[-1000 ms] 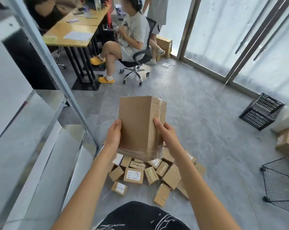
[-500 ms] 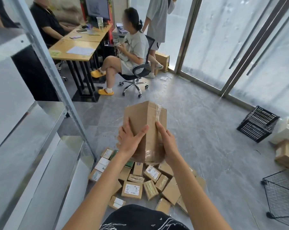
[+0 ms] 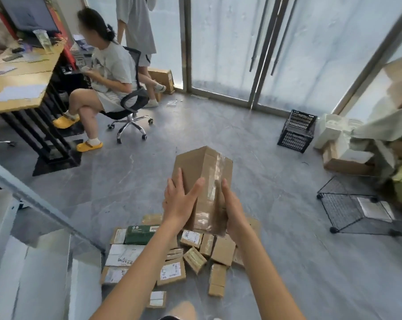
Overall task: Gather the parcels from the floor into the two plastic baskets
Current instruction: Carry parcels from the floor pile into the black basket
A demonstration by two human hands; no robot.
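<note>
Floor (image 3: pixel 276 227): black plastic basket (image 3: pixel 297 131) lies tipped at 2 o'clock. Carry the tall parcel (image 3: pixel 203 188) there, upright. My left hand (image 3: pixel 180 202) presses it flat-fingered; my right hand (image 3: pixel 233 210) cups its edge. Support the base; loose parcels (image 3: pixel 172 257) remain at 6 o'clock.

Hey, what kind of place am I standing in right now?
Probably a small office that handles shipping: labelled parcels heaped on the floor, a black plastic basket by the glass doors, and a desk with a seated person.
</note>
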